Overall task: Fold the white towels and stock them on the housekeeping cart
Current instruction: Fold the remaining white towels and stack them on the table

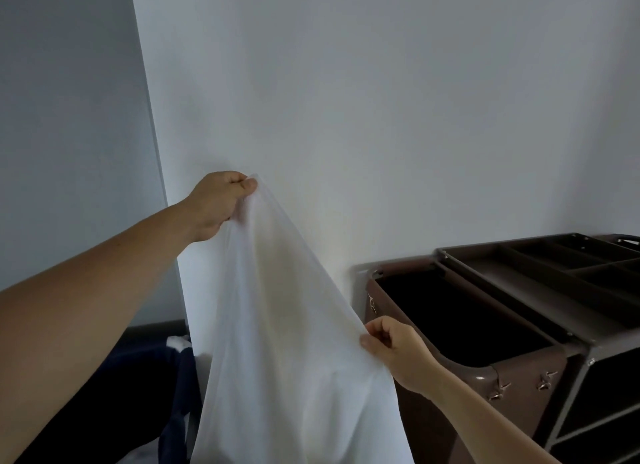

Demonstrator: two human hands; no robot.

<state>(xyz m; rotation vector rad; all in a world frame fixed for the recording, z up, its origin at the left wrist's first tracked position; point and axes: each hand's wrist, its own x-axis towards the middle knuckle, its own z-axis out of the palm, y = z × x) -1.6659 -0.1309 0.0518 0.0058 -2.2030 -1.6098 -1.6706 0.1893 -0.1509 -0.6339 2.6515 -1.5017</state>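
A white towel (291, 325) hangs unfolded in front of me, draping down past the bottom of the view. My left hand (218, 203) pinches its top corner, held high against the wall. Lower and to the right, my right hand (394, 349) grips the towel's right edge. The brown housekeeping cart (540, 325) stands at the right, just beyond my right hand, with an open dark linen bag and a divided top tray.
A white wall (381, 99) fills the view ahead, with a wall corner at the left. At the bottom left sits a dark blue object (152, 387) with a bit of white cloth (178, 344) on it.
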